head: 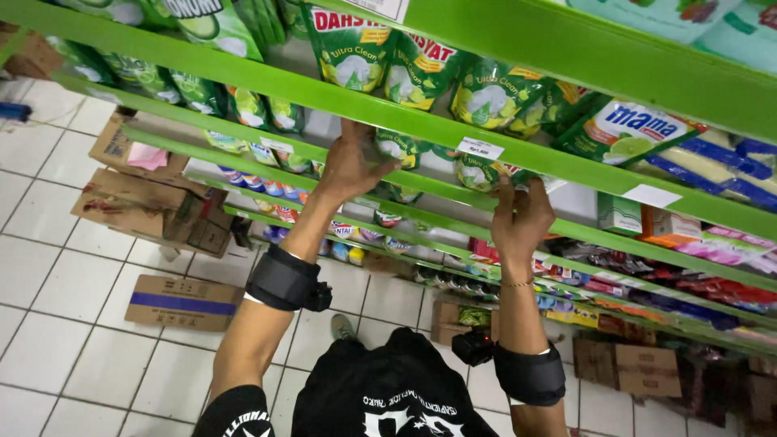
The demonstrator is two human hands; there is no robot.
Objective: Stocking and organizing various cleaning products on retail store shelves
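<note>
Both my arms reach up into a green shelf rack [364,103] filled with green refill pouches of dish soap. My left hand [350,164] is under the upper shelf rail, its fingers on a green pouch [398,148] in the row behind. My right hand [522,214] grips another green pouch [479,171] at the shelf edge, just below a white price label [479,148]. Each forearm wears a black band, the left band [283,280] and the right band [530,374].
More green pouches [421,69] fill the shelf above, and colourful packets [631,279] line the lower shelves. Brown cardboard boxes [150,202] and a flat carton [182,302] lie on the white tiled floor at left. More boxes [627,366] sit under the rack at right.
</note>
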